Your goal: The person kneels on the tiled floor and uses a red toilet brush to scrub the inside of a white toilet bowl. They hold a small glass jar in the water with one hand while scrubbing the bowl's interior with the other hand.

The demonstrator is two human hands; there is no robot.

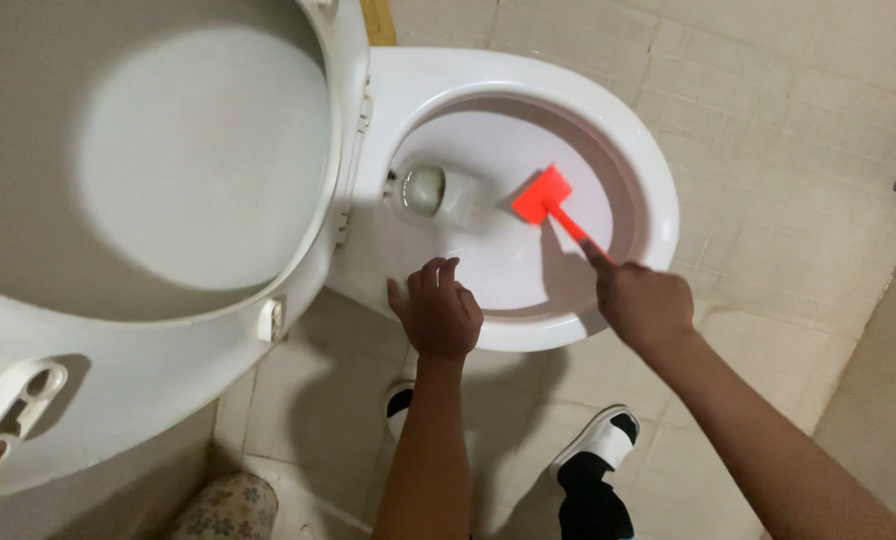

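Orange-red toilet brush [551, 203] with a flat rectangular head and a thin straight handle, held down inside a white toilet bowl [528, 180]. Its head rests against the sloping inner wall, just to the right of the drain opening [424, 190] where a little water sits. The handle runs down and to the right into the person's right hand [643, 303], whose fingers are curled tightly round the end of it, above the near edge of the bowl.

The left hand [436, 312] rests on the near rim of the bowl, palm down, fingers loosely bent and slightly spread over the edge, gripping nothing else. Both bare forearms reach up from the bottom of the view.

To the left, the white seat and lid [168, 160] are raised and fill much of that side, seen from above; a hinge fitting [13, 395] shows at the lower left. Below the bowl, between the arms, are the person's feet in black and white slippers [598, 440], standing on a floor of pale beige tiles [768, 130]. A flower-patterned object [233, 505] sits at the bottom edge, left of the arms; what it is cannot be told
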